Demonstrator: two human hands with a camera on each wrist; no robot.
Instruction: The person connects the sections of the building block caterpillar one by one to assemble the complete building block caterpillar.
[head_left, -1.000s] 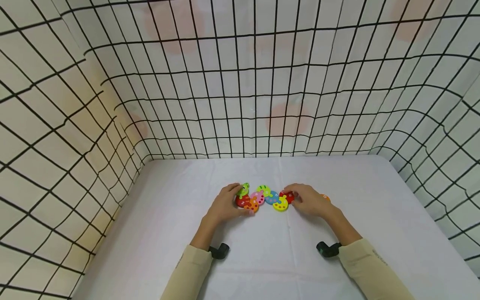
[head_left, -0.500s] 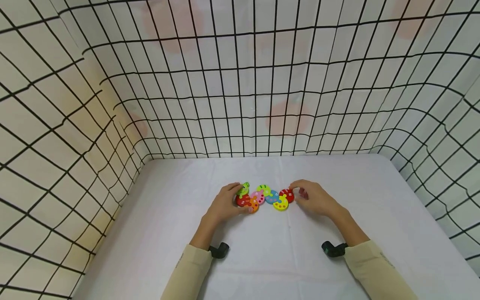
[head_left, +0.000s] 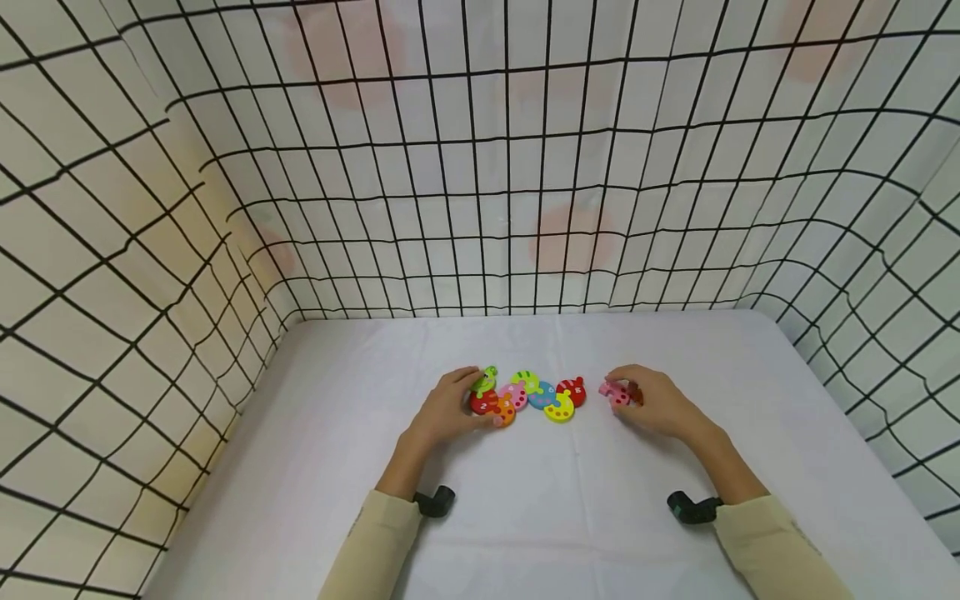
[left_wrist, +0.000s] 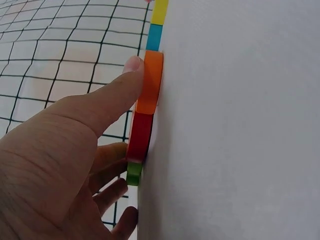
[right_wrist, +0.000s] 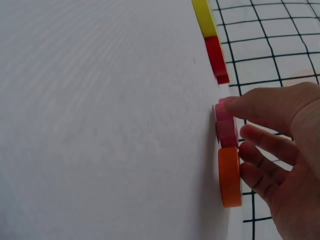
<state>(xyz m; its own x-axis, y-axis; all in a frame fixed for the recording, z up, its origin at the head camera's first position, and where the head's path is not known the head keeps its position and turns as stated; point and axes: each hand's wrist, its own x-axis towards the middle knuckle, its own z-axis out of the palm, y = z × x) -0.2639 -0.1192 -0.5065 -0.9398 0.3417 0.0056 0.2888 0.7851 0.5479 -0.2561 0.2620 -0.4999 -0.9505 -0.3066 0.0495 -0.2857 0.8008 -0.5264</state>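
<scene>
A row of joined, numbered caterpillar puzzle pieces lies on the white cloth in the head view. It runs from a green head piece through a red piece and an orange piece to a red end piece. My left hand spans the head end, its thumb on the orange piece and its fingers by the green and red ones. Right of the row, my right hand pinches a pink puzzle piece close over the cloth. A gap separates it from the red end.
Another orange piece sits by the right hand's fingers, hidden behind that hand in the head view. White cloth covers the table. Black wire grid walls stand at the back and both sides.
My right hand has left the red end piece and shifted right, and now holds the pink piece, which was out of sight before. The left hand stays in place.
</scene>
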